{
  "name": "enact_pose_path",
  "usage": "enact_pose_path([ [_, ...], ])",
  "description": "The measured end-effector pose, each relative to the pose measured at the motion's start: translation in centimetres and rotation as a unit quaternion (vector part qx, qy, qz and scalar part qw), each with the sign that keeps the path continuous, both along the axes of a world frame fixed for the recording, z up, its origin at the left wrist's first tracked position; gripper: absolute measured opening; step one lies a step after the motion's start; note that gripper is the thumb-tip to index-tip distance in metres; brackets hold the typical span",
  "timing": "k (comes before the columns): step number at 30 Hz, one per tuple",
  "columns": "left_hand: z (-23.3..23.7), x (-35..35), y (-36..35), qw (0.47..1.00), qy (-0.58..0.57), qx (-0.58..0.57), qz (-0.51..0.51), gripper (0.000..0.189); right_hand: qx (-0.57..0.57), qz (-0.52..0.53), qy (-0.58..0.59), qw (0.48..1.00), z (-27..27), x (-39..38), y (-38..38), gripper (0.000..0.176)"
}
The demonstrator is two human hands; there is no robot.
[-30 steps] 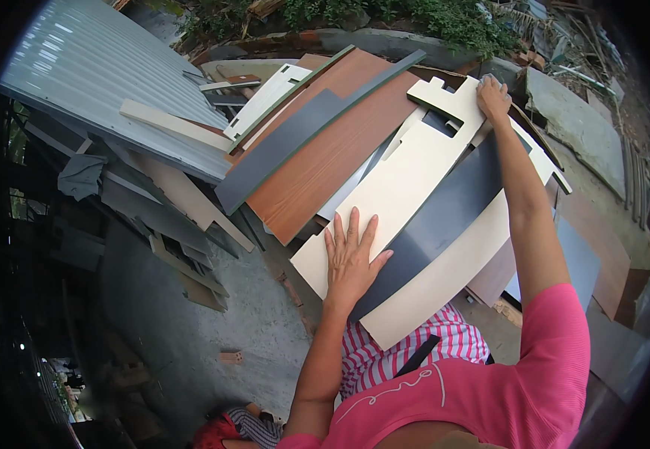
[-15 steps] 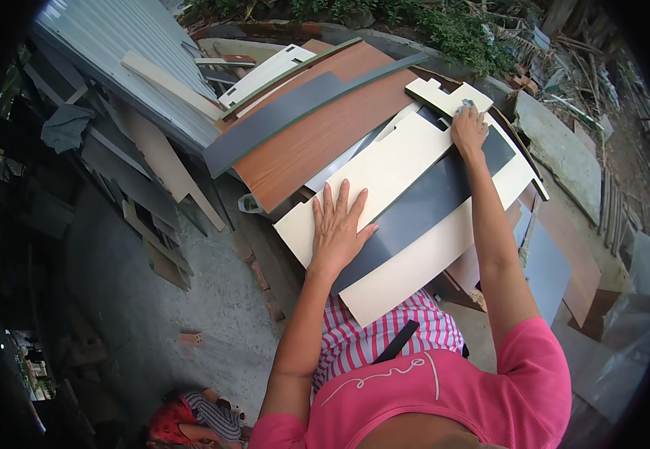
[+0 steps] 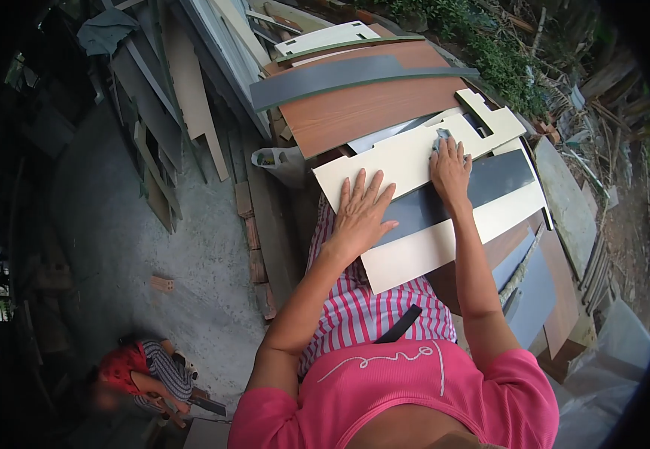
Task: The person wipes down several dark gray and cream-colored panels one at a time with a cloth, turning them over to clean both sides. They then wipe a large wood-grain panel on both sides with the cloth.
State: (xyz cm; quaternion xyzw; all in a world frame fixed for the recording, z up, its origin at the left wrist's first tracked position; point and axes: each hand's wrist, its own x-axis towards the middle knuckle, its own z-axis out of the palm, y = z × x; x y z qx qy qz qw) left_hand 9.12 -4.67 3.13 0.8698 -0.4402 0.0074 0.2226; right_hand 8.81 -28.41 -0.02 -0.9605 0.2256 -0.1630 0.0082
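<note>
A long cream board point(image 3: 396, 156) with notches cut in its edge lies across the stack before me. My left hand point(image 3: 361, 213) rests on its near-left end, palm down with fingers spread. Farther along the same board, my right hand point(image 3: 451, 172) presses a crumpled grey-blue rag point(image 3: 442, 135) to the surface; the fingers partly cover the rag. Beneath this board lie a dark grey panel point(image 3: 501, 179) and another cream board point(image 3: 409, 258), whose near edge reaches my striped trousers.
Behind are a wood-brown panel point(image 3: 362, 112) and a curved grey strip point(image 3: 355, 75). More boards point(image 3: 168, 97) lean at left. A white plastic bag point(image 3: 284, 165) hangs beside the stack. Another person point(image 3: 149, 374) is at lower left, near a brick point(image 3: 162, 283) on the concrete floor.
My right hand and the rag have slid from the notched far end toward the middle of the cream board, nearer my left hand. The left hand stays flat. The view has turned.
</note>
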Motion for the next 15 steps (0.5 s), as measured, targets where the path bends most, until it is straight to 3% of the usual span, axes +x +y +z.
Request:
enact_pose_path([
  [2, 1.1, -0.8, 2.7, 1.0, 0.005, 0.014, 0.006, 0.065, 0.009, 0.063, -0.008, 0.998, 0.7, 0.5, 3.6, 0.043],
  [6, 3.4, -1.5, 8.8, 0.984, 0.133, 0.049, 0.107, 0.064, 0.035, 0.218, -0.047, 0.974, 1.4, 1.1, 11.9, 0.044],
  [8, 3.2, -1.6, 11.6, 0.965, 0.158, 0.057, 0.202, 0.06, 0.06, 0.305, -0.068, 0.948, 1.6, 0.8, 15.8, 0.043],
  [13, 2.1, -1.4, 15.4, 0.942, 0.184, 0.101, 0.263, 0.059, 0.113, 0.428, -0.034, 0.896, 2.6, -0.6, 19.6, 0.035],
  [15, 2.0, -1.5, 15.0, 0.941, 0.195, 0.101, 0.257, 0.06, 0.336, 0.446, -0.033, 0.829, 3.7, -1.2, 18.6, 0.028],
])
